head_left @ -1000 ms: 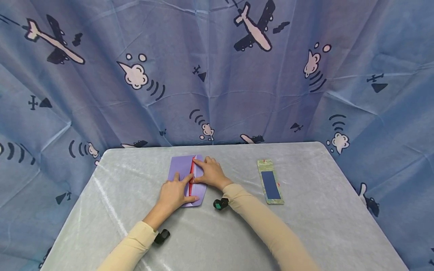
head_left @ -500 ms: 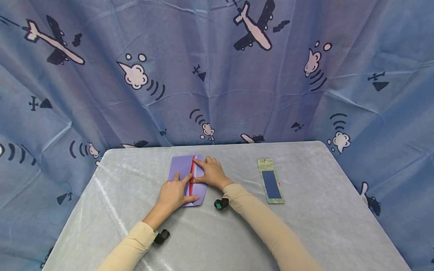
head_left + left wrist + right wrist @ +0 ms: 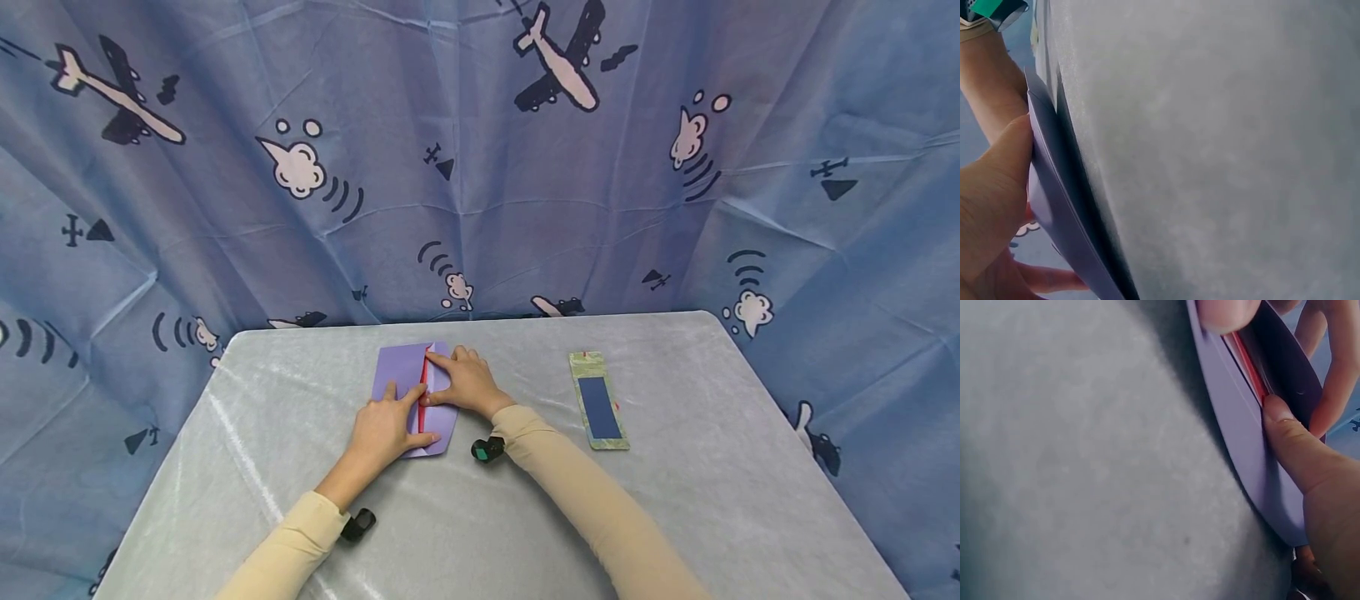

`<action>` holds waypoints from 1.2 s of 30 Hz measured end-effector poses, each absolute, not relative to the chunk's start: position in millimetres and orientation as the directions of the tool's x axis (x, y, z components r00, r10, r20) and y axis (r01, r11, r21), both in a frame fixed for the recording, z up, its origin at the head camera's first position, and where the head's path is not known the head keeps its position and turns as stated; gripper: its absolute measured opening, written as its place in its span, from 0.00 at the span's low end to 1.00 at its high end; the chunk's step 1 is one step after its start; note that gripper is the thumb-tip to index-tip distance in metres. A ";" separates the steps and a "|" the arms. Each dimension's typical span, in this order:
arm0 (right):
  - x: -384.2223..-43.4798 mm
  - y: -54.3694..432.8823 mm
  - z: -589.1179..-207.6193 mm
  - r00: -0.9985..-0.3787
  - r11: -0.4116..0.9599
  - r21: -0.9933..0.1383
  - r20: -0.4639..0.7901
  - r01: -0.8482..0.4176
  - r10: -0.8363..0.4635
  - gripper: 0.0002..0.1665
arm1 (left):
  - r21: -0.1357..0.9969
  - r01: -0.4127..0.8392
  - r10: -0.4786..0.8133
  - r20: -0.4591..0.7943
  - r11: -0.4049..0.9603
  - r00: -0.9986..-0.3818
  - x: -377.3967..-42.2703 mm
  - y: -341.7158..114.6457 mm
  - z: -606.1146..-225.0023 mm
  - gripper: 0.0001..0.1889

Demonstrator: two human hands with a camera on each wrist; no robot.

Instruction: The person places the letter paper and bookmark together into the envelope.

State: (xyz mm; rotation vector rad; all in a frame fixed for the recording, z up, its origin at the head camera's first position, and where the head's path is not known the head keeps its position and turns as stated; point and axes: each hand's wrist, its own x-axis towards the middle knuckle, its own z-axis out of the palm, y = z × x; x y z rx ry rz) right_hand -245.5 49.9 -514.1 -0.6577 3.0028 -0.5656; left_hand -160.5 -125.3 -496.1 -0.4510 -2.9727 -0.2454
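A purple paper envelope (image 3: 397, 362) lies on the table with a narrow red strip (image 3: 422, 421) showing along its flap opening. My left hand (image 3: 380, 427) rests on it with fingers and thumb spread; the thumb (image 3: 1013, 147) lies along the paper in the left wrist view. Over the flap side is my right hand (image 3: 467, 383), its thumb and index fingertips set apart along the red strip. In the right wrist view the right thumb (image 3: 1288, 425) presses beside the red strip. The right hand's other fingers are partly hidden.
To the right lies a green patterned card (image 3: 587, 367) with a dark blue rectangle on it. A grey cloth covers the table (image 3: 517, 517). Behind its far edge hangs a blue curtain (image 3: 480, 217) printed with planes.
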 end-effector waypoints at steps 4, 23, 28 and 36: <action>-243.7 49.9 -513.1 -0.911 0.847 -0.344 0.074 -0.405 -0.406 0.55 | 0.149 0.310 0.283 0.174 0.939 -0.943 -159.9 -125.3 -496.4 0.48; -230.5 101.3 -491.6 -0.908 0.723 -0.570 0.112 -0.392 -0.404 0.48 | 0.071 0.296 0.283 0.149 0.953 -0.947 -158.1 -123.0 -495.4 0.47; -225.4 140.6 -488.4 -0.925 0.738 -0.572 0.106 -0.357 -0.365 0.46 | 0.086 0.298 0.284 0.147 0.951 -0.948 -157.6 -122.0 -495.4 0.47; -219.1 212.1 -489.2 -0.954 0.777 -0.555 0.139 -0.297 -0.265 0.42 | 0.095 0.300 0.283 0.156 0.949 -0.946 -158.0 -121.8 -497.4 0.47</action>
